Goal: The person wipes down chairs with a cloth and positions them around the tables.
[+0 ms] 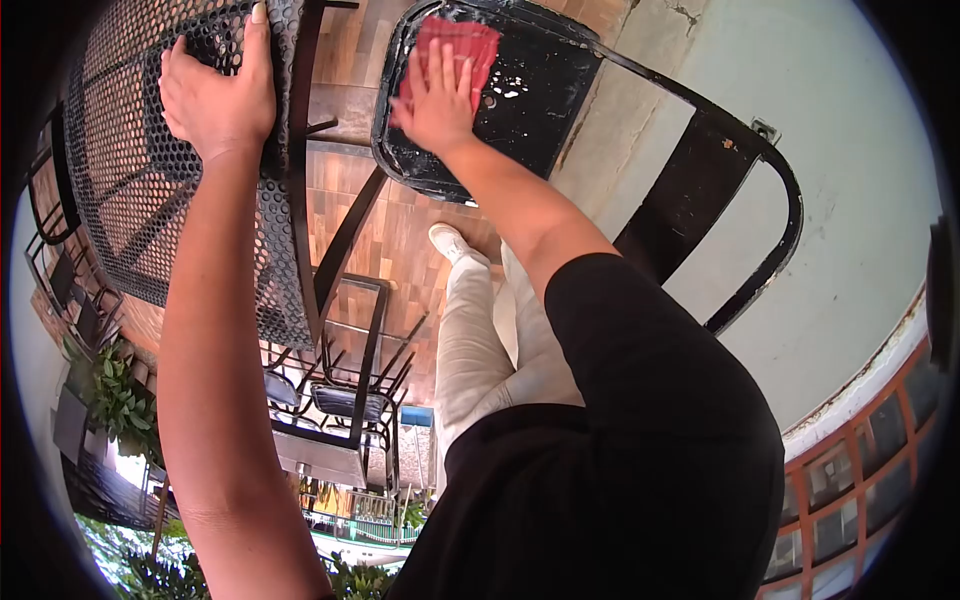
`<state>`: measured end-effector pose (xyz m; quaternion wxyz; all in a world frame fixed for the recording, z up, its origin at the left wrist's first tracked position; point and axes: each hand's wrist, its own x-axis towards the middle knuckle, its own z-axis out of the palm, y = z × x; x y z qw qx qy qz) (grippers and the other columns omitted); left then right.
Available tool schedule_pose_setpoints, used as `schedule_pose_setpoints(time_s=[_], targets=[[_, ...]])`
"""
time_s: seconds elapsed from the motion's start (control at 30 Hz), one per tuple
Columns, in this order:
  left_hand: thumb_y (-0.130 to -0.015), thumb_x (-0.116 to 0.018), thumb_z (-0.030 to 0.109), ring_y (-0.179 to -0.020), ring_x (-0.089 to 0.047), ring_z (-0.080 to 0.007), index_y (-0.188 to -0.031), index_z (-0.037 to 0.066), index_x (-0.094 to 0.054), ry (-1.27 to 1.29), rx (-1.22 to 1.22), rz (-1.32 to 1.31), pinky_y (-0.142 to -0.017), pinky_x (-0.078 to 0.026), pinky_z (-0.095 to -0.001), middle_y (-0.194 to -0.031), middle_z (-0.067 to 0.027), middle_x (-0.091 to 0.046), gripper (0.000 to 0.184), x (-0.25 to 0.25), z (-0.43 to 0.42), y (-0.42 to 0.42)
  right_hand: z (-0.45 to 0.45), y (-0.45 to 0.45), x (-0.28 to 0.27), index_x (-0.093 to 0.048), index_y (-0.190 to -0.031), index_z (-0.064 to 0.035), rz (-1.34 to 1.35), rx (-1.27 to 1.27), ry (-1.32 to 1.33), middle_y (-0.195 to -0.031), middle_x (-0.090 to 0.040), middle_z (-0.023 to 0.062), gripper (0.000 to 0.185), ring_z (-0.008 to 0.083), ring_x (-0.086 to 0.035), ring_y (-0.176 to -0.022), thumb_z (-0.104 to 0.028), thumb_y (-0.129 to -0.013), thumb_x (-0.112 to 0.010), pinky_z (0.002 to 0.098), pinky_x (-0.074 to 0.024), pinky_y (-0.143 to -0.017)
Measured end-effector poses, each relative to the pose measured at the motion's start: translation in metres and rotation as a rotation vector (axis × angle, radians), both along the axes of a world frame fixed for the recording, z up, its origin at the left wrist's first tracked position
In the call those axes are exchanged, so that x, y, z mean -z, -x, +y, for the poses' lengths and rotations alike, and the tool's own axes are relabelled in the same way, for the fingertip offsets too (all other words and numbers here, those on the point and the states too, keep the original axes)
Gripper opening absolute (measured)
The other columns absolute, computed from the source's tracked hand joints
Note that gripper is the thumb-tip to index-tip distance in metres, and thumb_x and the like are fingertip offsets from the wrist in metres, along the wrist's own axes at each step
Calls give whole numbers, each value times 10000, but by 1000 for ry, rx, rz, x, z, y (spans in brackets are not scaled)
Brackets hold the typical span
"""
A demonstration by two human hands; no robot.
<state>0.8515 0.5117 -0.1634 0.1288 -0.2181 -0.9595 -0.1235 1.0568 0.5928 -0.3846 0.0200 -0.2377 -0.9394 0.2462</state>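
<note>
My right hand (437, 105) lies flat with fingers spread on a red cloth (478, 48), pressing it onto the black seat of a metal chair (535, 120). The seat's paint is worn, with white chips and marks near the cloth. My left hand (222, 95) rests on a black perforated metal table (120, 180), its thumb stretched apart along the table's edge. Nothing shows held in the left hand, though its fingertips are partly hidden.
The chair's curved back (690, 190) stands against a pale wall (850, 170). Wood-look tiles (340, 210) cover the floor around my shoe (447, 240). More black chairs (345, 400) and green plants (120, 395) are behind. An orange-framed grid (850, 480) is at lower right.
</note>
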Motion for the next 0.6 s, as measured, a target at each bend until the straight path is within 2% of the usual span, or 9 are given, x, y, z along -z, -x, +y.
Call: schedule_pose_setpoints(time_s=[0.1,0.17,0.27,0.43,0.57,0.6], targets=[[-835,-612,755,-1452,-360,-374,-1453,-64,-438,-7,8,8,-1210,-227,-484,-1532,-252,-423,1040,-1,4,2,-39,-68,-12,-213,-1622,-115,-103,-256,98,-1687,-110,204,856,375,-94,-1564,-529,-951,-547,588,-66,-1235],[-834,-613,752,-1459,-348,-369,-1456,-51,-441,-23,4,3,-1212,-222,-485,-1536,-245,-421,1030,-1,4,0,-38,-117,-14,-208,-1626,-132,-165,-245,108,-1690,-114,192,853,376,-114,-1561,-533,-954,-548,586,-77,-1236],[-834,-615,749,-1463,-341,-367,-1457,-42,-444,-15,1,4,-1213,-218,-487,-1540,-241,-418,1022,0,0,0,0,-158,-9,-203,-1629,-142,-228,-13,27,-1691,-117,186,845,377,-119,-1559,-531,-961,-545,592,-76,-1235],[-832,-619,744,-1467,-335,-366,-1459,-31,-445,-3,14,18,-1212,-216,-490,-1544,-238,-413,1012,4,-2,3,78,-97,9,-217,-1611,-66,-155,390,-174,-1663,-116,275,856,447,-80,-1547,-528,-964,-533,635,-36,-1215],[-832,-621,741,-1471,-327,-365,-1462,-27,-443,2,6,10,-1212,-211,-495,-1551,-234,-405,1009,1,-1,1,79,-30,13,-222,-1602,-36,-22,426,-180,-1655,-107,298,875,469,-69,-1541,-541,-959,-533,647,-37,-1209],[-832,-621,741,-1473,-324,-365,-1463,-26,-442,4,-1,3,-1213,-209,-497,-1554,-233,-402,1009,1,0,0,68,-18,13,-228,-1602,-41,-14,365,-146,-1658,-102,294,872,463,-72,-1543,-544,-958,-531,646,-36,-1209]])
